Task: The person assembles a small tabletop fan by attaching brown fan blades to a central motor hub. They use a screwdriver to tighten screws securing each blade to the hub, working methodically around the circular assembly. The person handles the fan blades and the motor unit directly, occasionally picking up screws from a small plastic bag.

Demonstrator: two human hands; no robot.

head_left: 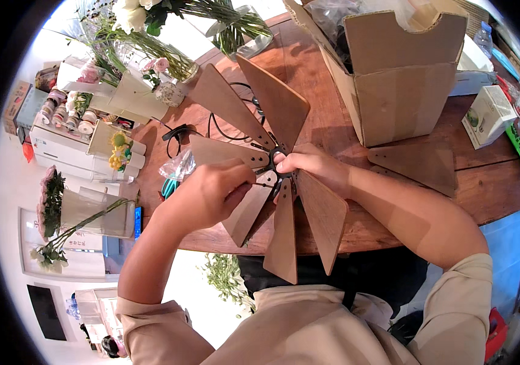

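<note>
From afar, I see my right hand (320,167) gripping the black hub (285,174) between both hands; my left (214,188), beside it, is closed, contents unclear. A slackening right grip could let the wooden blades (325,219) swing.

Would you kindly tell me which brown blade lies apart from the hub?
The blade lying on the table at the right, just in front of the cardboard box; the other visible blades all fan out from the black hub.
</note>
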